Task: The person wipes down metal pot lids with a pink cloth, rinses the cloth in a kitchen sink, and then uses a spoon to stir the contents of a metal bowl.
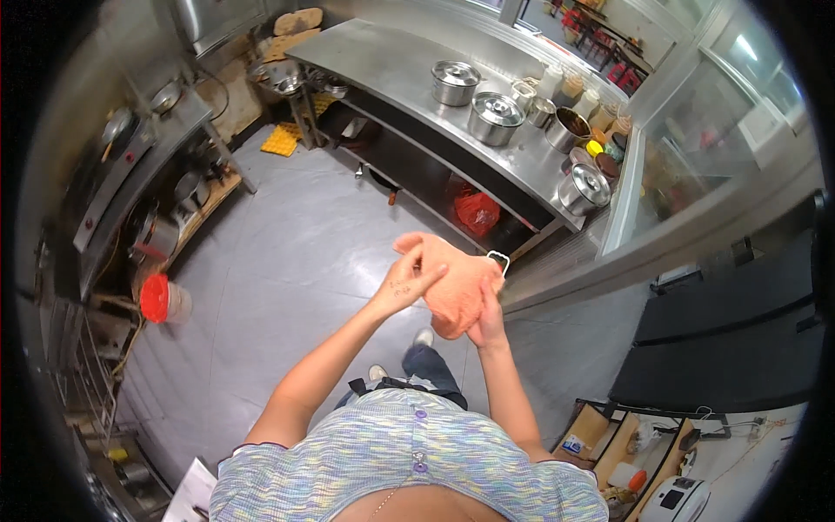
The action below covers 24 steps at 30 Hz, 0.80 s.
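Observation:
An orange cloth (455, 277) is stretched between my two hands in front of my body, over the grey floor. My left hand (406, 282) grips its left part, with the thumb lying across the front of the fabric. My right hand (486, 320) holds the cloth's lower right edge between thumb and fingers. A corner of the cloth hangs down between the hands. Just behind its upper right edge shows a white wire-like handle (500, 259), mostly hidden.
Ahead stands a stainless steel worktable (391, 65) bearing lidded pots (496, 117) and squeeze bottles (586, 103). A red plastic bag (477, 213) lies on its lower shelf. To the left are a stove counter (163, 147) and a red-topped bucket (156, 298); glazed partition at right.

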{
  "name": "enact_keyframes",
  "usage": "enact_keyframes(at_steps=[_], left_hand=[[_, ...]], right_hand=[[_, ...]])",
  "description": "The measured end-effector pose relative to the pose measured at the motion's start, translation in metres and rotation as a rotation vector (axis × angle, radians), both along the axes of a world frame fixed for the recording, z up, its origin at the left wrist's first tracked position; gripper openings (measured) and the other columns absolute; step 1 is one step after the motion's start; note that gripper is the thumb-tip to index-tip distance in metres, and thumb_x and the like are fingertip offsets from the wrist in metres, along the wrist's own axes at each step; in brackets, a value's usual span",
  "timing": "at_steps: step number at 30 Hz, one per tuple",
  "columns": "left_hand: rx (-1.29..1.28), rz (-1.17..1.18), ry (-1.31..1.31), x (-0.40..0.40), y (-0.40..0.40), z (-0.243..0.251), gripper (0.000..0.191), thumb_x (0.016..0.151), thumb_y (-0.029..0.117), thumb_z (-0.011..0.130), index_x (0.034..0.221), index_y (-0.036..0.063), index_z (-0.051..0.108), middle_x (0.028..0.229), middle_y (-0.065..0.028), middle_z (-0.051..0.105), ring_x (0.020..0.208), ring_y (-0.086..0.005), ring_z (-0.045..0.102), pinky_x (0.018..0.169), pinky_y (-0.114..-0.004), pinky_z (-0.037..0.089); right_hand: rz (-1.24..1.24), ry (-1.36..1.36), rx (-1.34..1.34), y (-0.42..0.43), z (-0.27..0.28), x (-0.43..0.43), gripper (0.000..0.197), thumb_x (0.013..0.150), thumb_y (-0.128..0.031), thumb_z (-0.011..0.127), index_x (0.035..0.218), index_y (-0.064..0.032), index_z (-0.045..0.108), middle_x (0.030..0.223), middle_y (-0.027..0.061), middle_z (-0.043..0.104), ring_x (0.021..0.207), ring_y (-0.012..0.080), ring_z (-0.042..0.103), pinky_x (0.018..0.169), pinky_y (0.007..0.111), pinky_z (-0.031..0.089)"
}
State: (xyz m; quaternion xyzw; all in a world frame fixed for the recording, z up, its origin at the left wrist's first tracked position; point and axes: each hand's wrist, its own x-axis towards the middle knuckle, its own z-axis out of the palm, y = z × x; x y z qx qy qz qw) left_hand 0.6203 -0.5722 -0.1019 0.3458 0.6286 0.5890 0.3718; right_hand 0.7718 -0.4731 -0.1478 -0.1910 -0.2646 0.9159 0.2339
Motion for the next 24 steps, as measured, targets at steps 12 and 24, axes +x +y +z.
enact_keyframes(at_steps=[12,24], left_hand=[[-0.14,-0.39,0.706,-0.149,0.251,-0.015,0.027,0.082,0.034,0.058,0.089,0.0085,0.065,0.082,-0.0117,0.065,0.075,-0.0271,0.062,0.067,-0.036,0.048],[0.263,-0.093,1.061,-0.292,0.508,-0.059,0.028,0.076,0.026,0.066,0.096,0.007,0.059,0.09,-0.0114,0.054,0.087,-0.0298,0.052,0.073,-0.041,0.04]], right_hand=[[-0.307,-0.264,0.193,0.228,-0.026,-0.103,0.037,0.084,-0.01,0.058,0.118,-0.0063,0.044,0.107,0.0073,0.054,0.097,0.0187,0.057,0.085,0.032,0.049],[-0.761,-0.651,0.564,0.411,0.026,-0.195,0.031,0.084,-0.009,0.06,0.112,0.0013,0.051,0.101,0.0073,0.058,0.081,0.0115,0.059,0.069,0.024,0.049]])
